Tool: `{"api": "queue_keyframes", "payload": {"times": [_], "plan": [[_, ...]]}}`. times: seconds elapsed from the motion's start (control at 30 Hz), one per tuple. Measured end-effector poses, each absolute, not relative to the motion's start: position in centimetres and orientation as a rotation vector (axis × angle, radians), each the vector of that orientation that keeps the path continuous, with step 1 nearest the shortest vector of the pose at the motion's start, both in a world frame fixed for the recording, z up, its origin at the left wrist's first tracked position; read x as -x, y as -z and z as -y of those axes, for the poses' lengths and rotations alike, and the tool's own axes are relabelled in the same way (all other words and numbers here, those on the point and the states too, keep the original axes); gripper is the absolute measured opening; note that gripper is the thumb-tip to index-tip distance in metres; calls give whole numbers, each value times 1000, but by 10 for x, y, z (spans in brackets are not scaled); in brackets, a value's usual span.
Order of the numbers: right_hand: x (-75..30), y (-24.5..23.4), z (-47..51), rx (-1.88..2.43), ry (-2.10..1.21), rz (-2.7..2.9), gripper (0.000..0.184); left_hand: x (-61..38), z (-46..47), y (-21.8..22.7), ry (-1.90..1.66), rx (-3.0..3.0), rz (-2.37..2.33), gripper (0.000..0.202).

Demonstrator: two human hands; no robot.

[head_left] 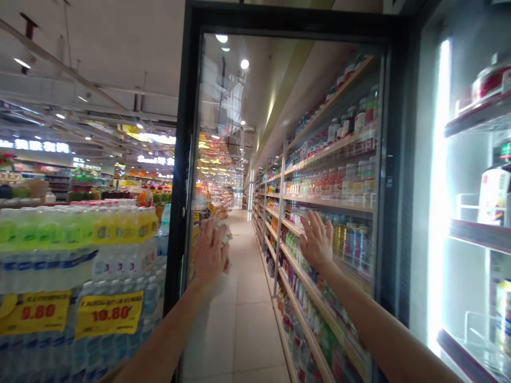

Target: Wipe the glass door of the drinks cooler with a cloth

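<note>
From the head view, a tall glass door (247, 133) in a dark frame fills the middle of the frame. It is swung out from the lit cooler (439, 213) at the right edge, so the aisle floor (243, 298) and the long drink shelves (331, 202) show straight through the pane. Both forearms rise from the bottom of the frame to meet the glass at about mid-height. The left hand (210, 255), just left of centre, is seen from the back with its fingers curled around a crumpled white cloth (224, 234). The wad sits between palm and pane and a bit of it pokes out past the fingertips. I would say it is bunched that way so the whole palm can press it flat against the glass. The right hand (316, 242), right of centre, holds nothing. It is fully spread, fingers pointing up and slightly apart, with the palm laid on the pane. To my eye it is there to brace a door that hangs free on its hinges. The two hands are well apart. In the lower left of the frame, outside the door frame, stands a stack of bottled water (80, 255) with yellow price tags (108, 314) on its front. In the cooler at far right, cartons and jars sit on the lit cooler shelves (479, 114), too blurred to tell more.
</note>
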State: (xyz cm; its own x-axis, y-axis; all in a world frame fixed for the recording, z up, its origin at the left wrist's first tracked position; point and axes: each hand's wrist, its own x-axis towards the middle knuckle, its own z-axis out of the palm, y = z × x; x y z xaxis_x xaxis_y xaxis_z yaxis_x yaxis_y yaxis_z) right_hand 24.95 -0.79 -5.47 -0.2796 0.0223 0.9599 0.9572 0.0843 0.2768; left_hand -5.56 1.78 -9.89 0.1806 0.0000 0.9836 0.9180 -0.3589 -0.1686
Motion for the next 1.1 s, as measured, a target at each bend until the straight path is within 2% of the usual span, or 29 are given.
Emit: {"api": "queue_keyframes", "payload": {"times": [0.13,0.33,0.43,0.5,0.67,0.77,0.93,1.0,1.1], "plan": [[-249,56,7,1037,1336,1474,49,60,-18,89,1443,1503,956,60],[-251,56,7,1035,1320,1491,50,-10,-5,118,1000,1808,590,49],[-253,56,7,1021,1335,1490,49,-8,-6,120,890,1845,488,47],[-253,56,7,1031,1330,1491,48,15,-11,109,978,1788,618,47],[-252,56,8,1028,1321,1484,49,59,-20,78,1478,1431,1012,54],[-251,56,8,1032,1317,1479,49,38,-16,82,1443,1481,948,54],[-252,56,7,1018,1320,1489,50,5,-8,103,1025,1812,660,51],[-253,56,8,1019,1315,1490,51,18,-11,103,1113,1765,730,49],[-252,56,8,1030,1313,1489,50,47,-18,91,1453,1541,916,49]]}}
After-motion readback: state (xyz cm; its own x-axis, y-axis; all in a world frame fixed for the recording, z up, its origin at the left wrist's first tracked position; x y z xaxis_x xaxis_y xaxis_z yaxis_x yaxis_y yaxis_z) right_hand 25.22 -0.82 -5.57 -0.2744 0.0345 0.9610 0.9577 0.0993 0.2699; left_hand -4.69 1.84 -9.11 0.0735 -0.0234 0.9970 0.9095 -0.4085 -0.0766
